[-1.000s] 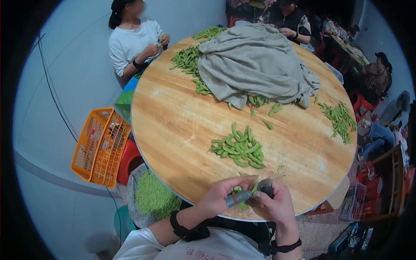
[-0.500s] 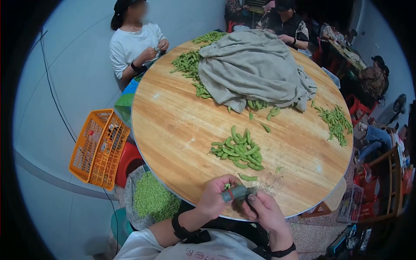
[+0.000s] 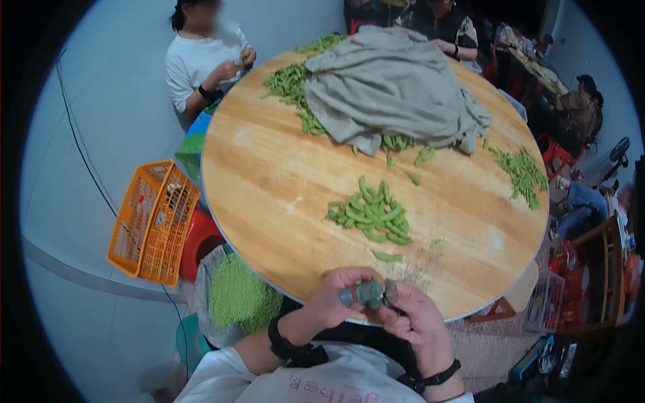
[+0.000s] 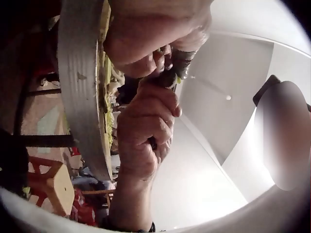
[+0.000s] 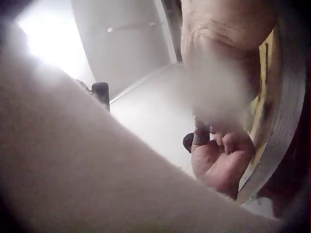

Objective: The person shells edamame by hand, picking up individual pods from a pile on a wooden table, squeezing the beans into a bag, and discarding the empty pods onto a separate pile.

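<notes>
Over the table's near edge in the head view, my left hand (image 3: 329, 300) and right hand (image 3: 418, 321) meet at their fingertips. A grey-green cover (image 3: 363, 294) with a reddish band wraps the left thumb; dark covering shows on the right hand's digits. Both hands pinch a small green pod, mostly hidden by fingers; a bit of green (image 4: 180, 80) shows in the left wrist view, where the right hand (image 4: 146, 131) has curled fingers. In the right wrist view the left hand (image 5: 226, 162) is partly blurred out. One loose pod (image 3: 387, 256) lies just beyond, before a pod pile (image 3: 369, 213).
A grey cloth (image 3: 396, 87) covers the table's far part, with more pods (image 3: 287, 84) beside it and at the right (image 3: 523, 176). Left of the table are an orange crate (image 3: 151, 225), a red stool (image 3: 199, 243) and a sack of shelled beans (image 3: 242, 295). People sit beyond.
My hands were slightly apart with a pod visible between them; now their fingertips are together. The loose pod, hidden behind the hands at first, shows on the table. The head view has shifted slightly.
</notes>
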A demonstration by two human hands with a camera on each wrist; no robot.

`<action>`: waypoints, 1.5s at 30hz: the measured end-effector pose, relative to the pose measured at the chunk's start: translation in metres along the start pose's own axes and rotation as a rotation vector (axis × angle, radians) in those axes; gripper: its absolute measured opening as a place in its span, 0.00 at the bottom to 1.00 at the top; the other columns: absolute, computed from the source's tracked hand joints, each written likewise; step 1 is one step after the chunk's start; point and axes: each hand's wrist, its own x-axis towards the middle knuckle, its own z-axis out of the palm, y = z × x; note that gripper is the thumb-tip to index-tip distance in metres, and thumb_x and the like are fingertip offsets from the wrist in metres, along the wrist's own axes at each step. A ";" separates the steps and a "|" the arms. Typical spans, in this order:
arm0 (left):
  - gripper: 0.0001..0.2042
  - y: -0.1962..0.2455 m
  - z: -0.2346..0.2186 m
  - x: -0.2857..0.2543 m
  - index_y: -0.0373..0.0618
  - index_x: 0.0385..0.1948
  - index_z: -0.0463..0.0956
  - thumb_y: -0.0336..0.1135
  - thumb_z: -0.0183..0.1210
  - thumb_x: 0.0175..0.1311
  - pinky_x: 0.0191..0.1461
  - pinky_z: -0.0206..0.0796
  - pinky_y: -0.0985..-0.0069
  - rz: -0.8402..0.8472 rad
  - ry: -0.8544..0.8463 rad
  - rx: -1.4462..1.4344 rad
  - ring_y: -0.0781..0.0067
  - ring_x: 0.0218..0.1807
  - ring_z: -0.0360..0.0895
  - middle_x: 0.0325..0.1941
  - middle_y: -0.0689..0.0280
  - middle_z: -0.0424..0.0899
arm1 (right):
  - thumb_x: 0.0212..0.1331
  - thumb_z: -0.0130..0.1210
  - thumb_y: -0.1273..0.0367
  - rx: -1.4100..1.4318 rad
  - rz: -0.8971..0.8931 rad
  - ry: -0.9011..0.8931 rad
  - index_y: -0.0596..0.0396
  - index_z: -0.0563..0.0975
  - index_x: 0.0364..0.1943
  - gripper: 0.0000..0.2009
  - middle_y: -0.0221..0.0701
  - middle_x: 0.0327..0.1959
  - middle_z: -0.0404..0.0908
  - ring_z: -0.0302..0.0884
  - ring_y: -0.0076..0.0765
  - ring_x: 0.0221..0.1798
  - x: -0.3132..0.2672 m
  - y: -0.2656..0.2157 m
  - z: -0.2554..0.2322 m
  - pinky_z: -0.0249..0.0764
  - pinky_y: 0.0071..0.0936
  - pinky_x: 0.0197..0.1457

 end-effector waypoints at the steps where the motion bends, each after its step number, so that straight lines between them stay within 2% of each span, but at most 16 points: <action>1: 0.06 0.000 0.001 0.001 0.38 0.33 0.75 0.29 0.55 0.56 0.32 0.63 0.86 0.008 -0.003 -0.056 0.81 0.30 0.72 0.30 0.68 0.75 | 0.65 0.42 0.69 0.017 0.013 0.016 0.58 0.69 0.36 0.07 0.27 0.19 0.68 0.53 0.13 0.14 -0.001 0.002 0.001 0.49 0.11 0.14; 4: 0.05 0.000 -0.002 0.004 0.38 0.30 0.74 0.30 0.54 0.57 0.31 0.61 0.85 0.014 -0.032 0.002 0.82 0.27 0.69 0.29 0.70 0.72 | 0.65 0.42 0.69 -0.625 -0.261 0.197 0.57 0.69 0.37 0.07 0.29 0.20 0.69 0.52 0.12 0.14 0.002 0.010 0.006 0.47 0.09 0.14; 9: 0.06 0.002 -0.005 0.007 0.38 0.31 0.71 0.30 0.56 0.56 0.31 0.60 0.86 -0.171 -0.129 -0.312 0.83 0.29 0.68 0.30 0.70 0.70 | 0.65 0.42 0.69 -0.121 -0.071 0.018 0.57 0.71 0.34 0.07 0.23 0.18 0.68 0.53 0.13 0.13 -0.003 0.006 0.002 0.50 0.12 0.14; 12: 0.07 -0.001 0.004 0.005 0.40 0.33 0.69 0.28 0.58 0.56 0.34 0.63 0.85 -0.049 -0.010 0.010 0.83 0.31 0.69 0.31 0.70 0.71 | 0.64 0.44 0.69 -0.382 -0.249 0.145 0.56 0.71 0.32 0.07 0.23 0.18 0.68 0.55 0.12 0.14 0.006 0.016 -0.004 0.51 0.12 0.15; 14: 0.08 -0.003 0.000 0.007 0.40 0.34 0.68 0.27 0.58 0.55 0.34 0.64 0.85 0.009 0.015 0.287 0.83 0.31 0.70 0.31 0.71 0.71 | 0.62 0.48 0.69 -1.043 -0.715 0.390 0.56 0.72 0.30 0.07 0.23 0.17 0.69 0.57 0.12 0.14 0.012 0.024 -0.005 0.50 0.11 0.15; 15: 0.09 -0.003 -0.002 0.008 0.41 0.34 0.68 0.26 0.59 0.55 0.35 0.65 0.84 0.073 0.037 0.568 0.84 0.31 0.70 0.32 0.71 0.71 | 0.62 0.48 0.69 -1.041 -0.712 0.391 0.56 0.72 0.30 0.07 0.23 0.17 0.69 0.57 0.12 0.14 0.011 0.023 -0.005 0.50 0.11 0.15; 18: 0.08 -0.001 -0.004 0.008 0.40 0.35 0.70 0.26 0.58 0.56 0.34 0.64 0.86 0.102 0.060 0.547 0.86 0.31 0.70 0.33 0.71 0.72 | 0.62 0.49 0.69 -0.580 -0.358 0.381 0.57 0.71 0.26 0.08 0.22 0.15 0.69 0.60 0.12 0.15 0.006 0.009 0.002 0.55 0.14 0.16; 22: 0.07 0.004 0.000 0.009 0.38 0.36 0.72 0.24 0.56 0.56 0.35 0.63 0.87 0.058 0.128 0.459 0.86 0.31 0.70 0.33 0.70 0.73 | 0.62 0.49 0.68 -0.458 -0.332 0.352 0.58 0.71 0.27 0.09 0.21 0.14 0.68 0.60 0.12 0.16 0.011 0.008 0.001 0.56 0.14 0.17; 25: 0.08 -0.001 -0.008 0.012 0.39 0.38 0.75 0.25 0.55 0.57 0.33 0.63 0.86 0.030 0.204 0.350 0.85 0.30 0.70 0.32 0.72 0.75 | 0.60 0.51 0.68 -1.011 -0.501 0.417 0.58 0.72 0.31 0.07 0.25 0.13 0.70 0.65 0.22 0.13 0.017 0.003 -0.005 0.59 0.20 0.16; 27: 0.09 0.006 -0.012 0.010 0.42 0.40 0.76 0.27 0.54 0.58 0.32 0.61 0.86 -0.017 0.103 0.437 0.86 0.29 0.70 0.29 0.75 0.75 | 0.57 0.53 0.69 -1.720 -0.928 0.702 0.58 0.72 0.33 0.07 0.35 0.13 0.72 0.71 0.39 0.15 0.023 -0.013 -0.006 0.65 0.31 0.18; 31: 0.11 0.025 -0.002 0.005 0.44 0.43 0.75 0.28 0.54 0.58 0.32 0.60 0.87 -0.409 -0.349 0.682 0.87 0.31 0.69 0.31 0.76 0.76 | 0.53 0.55 0.66 -2.063 -0.621 0.725 0.58 0.72 0.39 0.12 0.42 0.18 0.74 0.74 0.50 0.22 0.026 -0.017 -0.007 0.68 0.39 0.24; 33: 0.12 0.022 -0.001 0.003 0.44 0.45 0.75 0.28 0.54 0.58 0.33 0.59 0.88 -0.243 -0.153 0.640 0.88 0.33 0.68 0.34 0.75 0.75 | 0.53 0.55 0.68 -2.068 -0.674 0.713 0.59 0.72 0.39 0.12 0.41 0.17 0.74 0.74 0.44 0.19 0.025 -0.013 -0.015 0.68 0.36 0.23; 36: 0.14 0.019 0.003 0.005 0.40 0.45 0.73 0.27 0.56 0.56 0.31 0.57 0.89 -0.152 0.058 0.323 0.88 0.32 0.67 0.34 0.72 0.75 | 0.56 0.55 0.69 -1.490 -0.841 0.474 0.59 0.72 0.36 0.09 0.33 0.15 0.72 0.69 0.27 0.16 0.020 -0.009 -0.019 0.64 0.25 0.20; 38: 0.16 0.018 0.002 0.006 0.38 0.46 0.72 0.27 0.57 0.54 0.30 0.56 0.89 -0.103 0.158 0.168 0.88 0.31 0.67 0.34 0.71 0.75 | 0.60 0.51 0.70 -0.829 -0.412 0.316 0.59 0.71 0.36 0.06 0.24 0.17 0.69 0.61 0.15 0.18 0.009 -0.008 -0.001 0.57 0.14 0.20; 40: 0.15 0.015 -0.003 0.009 0.40 0.43 0.73 0.20 0.54 0.52 0.33 0.58 0.91 -0.129 0.031 -0.166 0.87 0.35 0.70 0.36 0.70 0.76 | 0.62 0.48 0.70 -0.742 -0.350 0.277 0.58 0.71 0.36 0.06 0.22 0.19 0.68 0.59 0.13 0.19 0.006 -0.004 0.006 0.55 0.12 0.20; 45: 0.12 0.009 0.001 0.010 0.38 0.40 0.73 0.22 0.54 0.53 0.33 0.60 0.88 -0.010 0.072 -0.016 0.85 0.32 0.70 0.35 0.69 0.77 | 0.66 0.39 0.68 -0.521 -0.255 0.180 0.59 0.70 0.34 0.10 0.22 0.20 0.67 0.55 0.13 0.18 -0.001 -0.003 0.008 0.52 0.11 0.21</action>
